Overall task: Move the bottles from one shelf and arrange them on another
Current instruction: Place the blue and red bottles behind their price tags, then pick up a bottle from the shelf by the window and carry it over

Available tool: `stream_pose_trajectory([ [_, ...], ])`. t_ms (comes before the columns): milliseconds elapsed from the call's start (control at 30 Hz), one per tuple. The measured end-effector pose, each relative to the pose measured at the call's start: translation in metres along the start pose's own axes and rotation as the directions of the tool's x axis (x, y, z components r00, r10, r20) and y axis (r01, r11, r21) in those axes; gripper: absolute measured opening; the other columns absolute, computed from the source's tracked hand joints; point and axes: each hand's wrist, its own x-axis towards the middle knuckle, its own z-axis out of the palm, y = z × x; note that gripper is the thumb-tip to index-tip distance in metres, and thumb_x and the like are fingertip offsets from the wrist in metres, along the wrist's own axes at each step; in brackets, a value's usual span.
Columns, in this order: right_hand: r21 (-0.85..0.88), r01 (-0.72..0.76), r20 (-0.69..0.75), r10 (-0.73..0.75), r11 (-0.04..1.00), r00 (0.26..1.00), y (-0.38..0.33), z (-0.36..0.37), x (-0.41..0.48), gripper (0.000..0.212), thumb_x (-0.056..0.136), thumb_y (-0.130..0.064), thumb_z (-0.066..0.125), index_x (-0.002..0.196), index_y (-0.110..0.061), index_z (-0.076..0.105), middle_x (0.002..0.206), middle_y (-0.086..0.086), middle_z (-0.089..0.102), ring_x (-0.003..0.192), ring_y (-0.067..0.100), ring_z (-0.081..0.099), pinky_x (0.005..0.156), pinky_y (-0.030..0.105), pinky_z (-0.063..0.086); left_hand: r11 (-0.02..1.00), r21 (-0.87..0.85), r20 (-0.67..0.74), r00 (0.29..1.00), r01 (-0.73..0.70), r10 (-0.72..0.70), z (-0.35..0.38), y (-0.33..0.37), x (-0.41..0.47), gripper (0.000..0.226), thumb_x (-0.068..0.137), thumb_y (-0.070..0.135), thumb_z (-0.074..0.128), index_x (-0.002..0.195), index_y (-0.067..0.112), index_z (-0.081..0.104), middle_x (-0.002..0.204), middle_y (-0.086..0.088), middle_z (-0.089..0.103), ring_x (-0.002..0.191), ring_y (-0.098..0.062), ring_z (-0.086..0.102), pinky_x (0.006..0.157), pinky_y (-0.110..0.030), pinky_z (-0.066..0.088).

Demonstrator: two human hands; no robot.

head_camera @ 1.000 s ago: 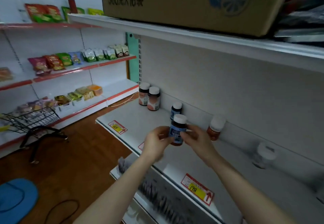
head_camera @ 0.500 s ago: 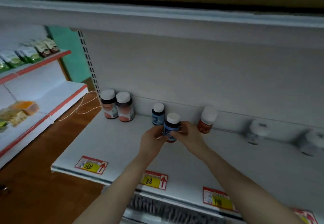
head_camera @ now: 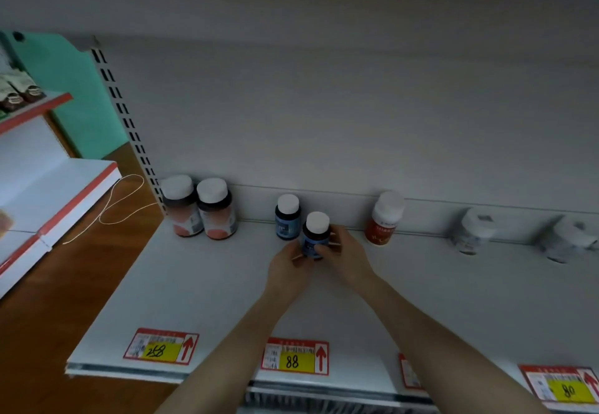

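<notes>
A dark bottle with a blue label and white cap point(head_camera: 315, 233) stands upright on the white shelf point(head_camera: 201, 284), gripped from both sides by my left hand point(head_camera: 288, 267) and my right hand point(head_camera: 345, 254). A matching blue-label bottle point(head_camera: 287, 217) stands just behind and left of it, against the back panel. Two larger bottles with orange labels point(head_camera: 181, 206) point(head_camera: 216, 208) stand side by side at the shelf's far left. A red-label bottle point(head_camera: 384, 219) is to the right, then two pale blurred bottles point(head_camera: 471, 232) point(head_camera: 564, 240).
Price tags point(head_camera: 161, 346) point(head_camera: 295, 356) point(head_camera: 562, 384) line the shelf's front edge. The shelf above overhangs the top of the view. At left are a red-edged shelving unit point(head_camera: 58, 199), a wooden floor point(head_camera: 64, 284) and a thin cord point(head_camera: 121, 202) on it.
The view has swung right and closer to the shelf. Both hands have carried the blue-label bottle down and back to the shelf surface, beside the matching bottle.
</notes>
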Motion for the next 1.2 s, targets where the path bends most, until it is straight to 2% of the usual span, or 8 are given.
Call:
stream_pose_trajectory([
  [367, -0.048, -0.038, -0.003, 0.038, 0.998, 0.999, 0.001, 0.004, 0.034, 0.043, 0.087, -0.019, 0.06, 0.124, -0.003, 0.045, 0.129, 0.014, 0.056, 0.119, 0.028, 0.053, 0.099, 0.039, 0.044, 0.999, -0.032, 0.034, 0.999, 0.044, -0.043, 0.006, 0.004, 0.024, 0.021, 0.088, 0.006, 0.046, 0.104, 0.003, 0.06, 0.1, -0.012, 0.063, 0.1, -0.028, 0.058, 0.082, -0.031, 0.043],
  [500, -0.052, -0.026, -0.002, 0.026, 0.998, 1.0, 0.002, 0.005, 0.039, 0.042, 0.088, -0.019, 0.059, 0.124, -0.003, 0.045, 0.13, 0.015, 0.055, 0.119, 0.029, 0.053, 0.098, 0.039, 0.044, 0.999, -0.018, 0.047, 0.998, 0.038, -0.038, 0.006, 0.007, 0.027, 0.025, 0.089, 0.007, 0.045, 0.109, 0.004, 0.059, 0.111, -0.013, 0.064, 0.104, -0.027, 0.058, 0.091, -0.034, 0.045],
  [800, -0.058, -0.016, 0.006, 0.016, 0.998, 1.0, 0.001, 0.006, 0.041, 0.045, 0.088, -0.016, 0.058, 0.128, -0.002, 0.042, 0.132, 0.016, 0.053, 0.121, 0.029, 0.051, 0.1, 0.039, 0.042, 0.999, -0.011, 0.069, 0.997, 0.046, -0.045, 0.005, 0.007, 0.028, 0.022, 0.09, 0.007, 0.045, 0.108, 0.003, 0.057, 0.113, -0.014, 0.063, 0.107, -0.028, 0.057, 0.09, -0.032, 0.043],
  [867, -0.058, -0.016, 0.005, 0.016, 0.998, 1.0, -0.002, 0.005, 0.038, 0.046, 0.088, -0.016, 0.057, 0.129, -0.002, 0.042, 0.132, 0.016, 0.052, 0.121, 0.029, 0.051, 0.101, 0.039, 0.042, 0.999, 0.011, 0.065, 0.997, 0.046, -0.046, 0.006, 0.007, 0.027, 0.014, 0.089, 0.008, 0.046, 0.097, 0.007, 0.057, 0.107, -0.016, 0.064, 0.102, -0.03, 0.058, 0.086, -0.03, 0.044],
  [967, -0.055, -0.039, -0.009, 0.038, 0.998, 0.999, -0.003, 0.001, 0.029, 0.047, 0.09, -0.019, 0.055, 0.131, -0.002, 0.039, 0.132, 0.017, 0.052, 0.12, 0.029, 0.051, 0.1, 0.038, 0.043, 0.999, 0.038, 0.052, 0.999, 0.006, -0.008, 0.006, 0.009, 0.022, 0.012, 0.088, 0.008, 0.047, 0.093, 0.006, 0.057, 0.087, -0.009, 0.06, 0.081, -0.021, 0.055, 0.06, -0.005, 0.037],
  [1033, -0.044, -0.053, -0.031, 0.052, 0.998, 0.998, -0.004, -0.006, 0.016, 0.045, 0.092, -0.019, 0.053, 0.131, -0.001, 0.04, 0.131, 0.016, 0.053, 0.12, 0.028, 0.051, 0.098, 0.033, 0.041, 0.999, 0.039, 0.04, 0.999, -0.031, 0.03, 0.008, 0.013, 0.016, 0.016, 0.088, 0.009, 0.048, 0.099, 0.002, 0.058, 0.083, -0.004, 0.053, 0.077, -0.015, 0.048, 0.05, -0.008, 0.034],
  [1067, -0.028, -0.059, -0.046, 0.058, 0.998, 0.997, -0.003, -0.011, 0.008, 0.042, 0.092, -0.018, 0.052, 0.129, -0.001, 0.042, 0.129, 0.017, 0.053, 0.119, 0.028, 0.052, 0.097, 0.031, 0.04, 0.998, 0.047, 0.038, 0.999, -0.04, 0.038, 0.01, 0.015, 0.013, 0.017, 0.088, 0.01, 0.049, 0.101, 0.002, 0.057, 0.085, -0.006, 0.052, 0.08, -0.016, 0.048, 0.052, -0.011, 0.032],
  [1200, -0.027, -0.073, -0.149, 0.068, 0.997, 0.987, 0.003, -0.043, -0.025, 0.033, 0.09, -0.021, 0.055, 0.118, -0.003, 0.055, 0.119, 0.014, 0.062, 0.111, 0.025, 0.058, 0.087, 0.017, 0.039, 0.993, 0.091, 0.098, 0.993, -0.072, 0.063, 0.031, 0.036, -0.008, 0.026, 0.09, 0.017, 0.05, 0.111, 0.002, 0.054, 0.113, -0.017, 0.058, 0.107, -0.027, 0.055, 0.089, -0.031, 0.041],
])
